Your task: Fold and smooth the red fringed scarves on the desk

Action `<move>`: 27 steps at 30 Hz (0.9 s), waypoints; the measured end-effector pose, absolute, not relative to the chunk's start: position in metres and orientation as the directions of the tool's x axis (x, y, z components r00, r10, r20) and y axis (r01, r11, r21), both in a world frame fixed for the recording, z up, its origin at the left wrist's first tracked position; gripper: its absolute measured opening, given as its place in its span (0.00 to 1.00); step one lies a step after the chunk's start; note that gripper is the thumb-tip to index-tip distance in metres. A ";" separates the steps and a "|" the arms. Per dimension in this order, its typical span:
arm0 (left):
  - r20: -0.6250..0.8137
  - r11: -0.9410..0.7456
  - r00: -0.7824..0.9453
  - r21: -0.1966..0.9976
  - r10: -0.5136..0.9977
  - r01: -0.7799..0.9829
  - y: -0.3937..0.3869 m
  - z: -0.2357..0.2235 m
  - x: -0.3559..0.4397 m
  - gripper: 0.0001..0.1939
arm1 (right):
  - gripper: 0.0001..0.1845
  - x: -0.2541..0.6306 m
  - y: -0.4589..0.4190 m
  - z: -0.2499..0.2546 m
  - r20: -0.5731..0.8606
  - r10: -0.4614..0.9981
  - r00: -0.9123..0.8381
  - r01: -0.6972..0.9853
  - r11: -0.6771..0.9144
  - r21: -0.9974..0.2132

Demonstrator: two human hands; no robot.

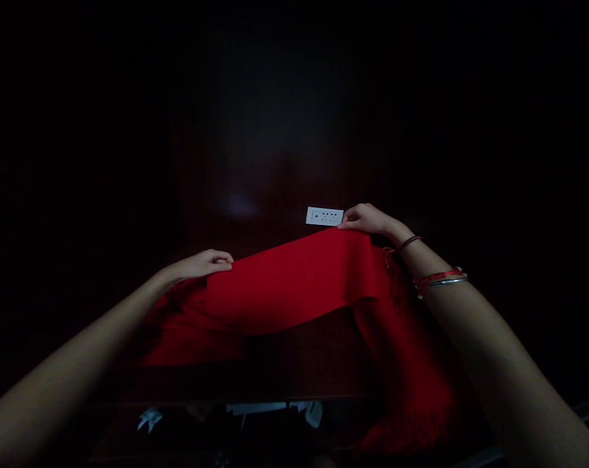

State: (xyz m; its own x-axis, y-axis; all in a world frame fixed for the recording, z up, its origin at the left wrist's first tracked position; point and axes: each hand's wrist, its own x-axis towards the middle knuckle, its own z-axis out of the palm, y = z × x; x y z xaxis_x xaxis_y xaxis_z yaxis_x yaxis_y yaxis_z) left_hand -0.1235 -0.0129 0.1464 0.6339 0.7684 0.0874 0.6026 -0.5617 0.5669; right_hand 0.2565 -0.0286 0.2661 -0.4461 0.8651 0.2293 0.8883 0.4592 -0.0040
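Darkness fills most of the frame, with a dim, pale glow at the upper middle. Near the middle, a white socket plate (324, 216) with small black holes sits in a dark red-brown surface (294, 380); it may be a table, but the light is too poor to be sure. A red scarf (289, 279) stretches across the middle of the frame between two bare hands. Left of the middle, the left hand (209, 262) is almost closed, with the scarf's top edge pinched between thumb and fingers. Right of the middle, the right hand (367, 218) is pinched closed on the top edge too, just beside the socket plate. Part of the scarf lies in loose folds at the lower left. Another part hangs at the lower right and ends in a fringe (411, 426). Bracelets (441, 278), red and silver, circle the right arm. White scraps (149, 419) show at the bottom.
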 end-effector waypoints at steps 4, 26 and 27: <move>0.057 -0.630 0.709 0.513 0.703 0.583 -0.010 0.122 -0.102 0.13 | 0.11 0.321 -0.031 0.281 0.230 0.948 -0.219 0.965 0.176 0.193; 0.395 -0.736 0.726 0.639 0.563 0.224 -0.002 0.158 -0.014 0.11 | 0.21 0.182 -0.008 0.182 0.133 0.660 -0.739 0.538 0.698 -0.473; 0.397 -0.732 0.728 0.648 0.559 0.209 -0.004 0.159 -0.011 0.11 | 0.19 0.185 -0.008 0.185 0.093 0.648 -0.756 0.528 0.688 -0.498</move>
State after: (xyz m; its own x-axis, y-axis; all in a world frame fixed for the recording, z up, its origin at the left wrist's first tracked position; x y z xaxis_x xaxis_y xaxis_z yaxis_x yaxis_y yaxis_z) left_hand -0.0111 -0.0040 0.1591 0.7278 0.5593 0.3969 0.2092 -0.7322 0.6482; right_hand 0.1849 -0.0081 0.1845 -0.7562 0.6477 0.0929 0.5279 0.6878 -0.4982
